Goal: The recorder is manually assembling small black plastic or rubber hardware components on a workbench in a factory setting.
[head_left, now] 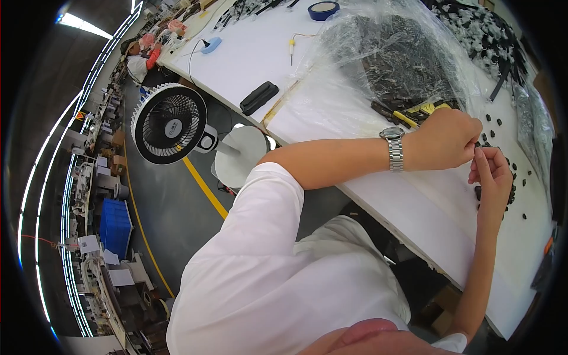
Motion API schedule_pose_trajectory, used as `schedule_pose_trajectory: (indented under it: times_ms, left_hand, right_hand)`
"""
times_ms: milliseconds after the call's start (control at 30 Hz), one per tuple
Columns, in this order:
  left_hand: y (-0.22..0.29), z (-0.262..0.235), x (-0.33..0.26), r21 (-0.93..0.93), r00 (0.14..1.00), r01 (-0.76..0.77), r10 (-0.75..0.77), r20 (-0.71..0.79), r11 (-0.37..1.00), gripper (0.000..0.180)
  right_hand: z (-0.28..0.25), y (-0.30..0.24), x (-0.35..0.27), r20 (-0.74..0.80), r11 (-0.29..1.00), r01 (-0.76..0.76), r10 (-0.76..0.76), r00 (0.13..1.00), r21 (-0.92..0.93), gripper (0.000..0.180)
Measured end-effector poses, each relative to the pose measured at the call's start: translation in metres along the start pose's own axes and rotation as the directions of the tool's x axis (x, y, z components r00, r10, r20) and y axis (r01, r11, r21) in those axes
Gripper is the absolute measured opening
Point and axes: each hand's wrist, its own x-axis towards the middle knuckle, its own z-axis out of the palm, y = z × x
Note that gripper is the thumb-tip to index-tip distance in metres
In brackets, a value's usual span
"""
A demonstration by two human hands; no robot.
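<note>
My left hand [445,141], with a steel watch [392,142] at its wrist, is closed over the right part of the white table [414,204]. Against its fingertips is my right hand [492,171], thumb and forefinger brought together. Whatever the two hands pinch between them is too small or hidden to make out. Small black pieces [512,188] lie scattered around and partly under my right hand. Just beyond my left hand, dark narrow pieces with yellow ones [404,118] stick out by the mouth of a large clear plastic bag [408,59] full of dark parts.
A black oblong case [259,97], a screwdriver [291,52] and a blue tape roll [323,10] lie on the table. Black and grey strips [488,41] are heaped at the far right. A fan [171,124] stands by the table's left edge. Another person [139,65] sits farther off.
</note>
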Motion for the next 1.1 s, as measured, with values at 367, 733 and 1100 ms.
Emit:
schedule_pose_trajectory:
  times_ms: [367, 733, 1100]
  left_hand:
    - [-0.003, 0.005, -0.002, 0.172, 0.942, -0.317, 0.330, -0.056, 0.933, 0.012]
    - [-0.003, -0.003, 0.002, -0.072, 0.993, -0.113, 0.111, -0.026, 0.991, 0.010]
    - [-0.020, -0.028, 0.004, -0.713, 0.769, 0.594, -0.004, 0.639, 0.373, 0.015]
  right_hand:
    - [-0.008, 0.026, 0.008, 0.303, 0.668, -0.353, 0.196, 0.933, 0.655, 0.029]
    - [-0.025, 0.021, 0.014, 0.220, 0.907, -0.160, 0.076, 0.972, 0.390, 0.024]
    - [-0.016, -0.013, 0.000, 0.376, 0.915, -0.224, 0.088, 0.923, 0.336, 0.016]
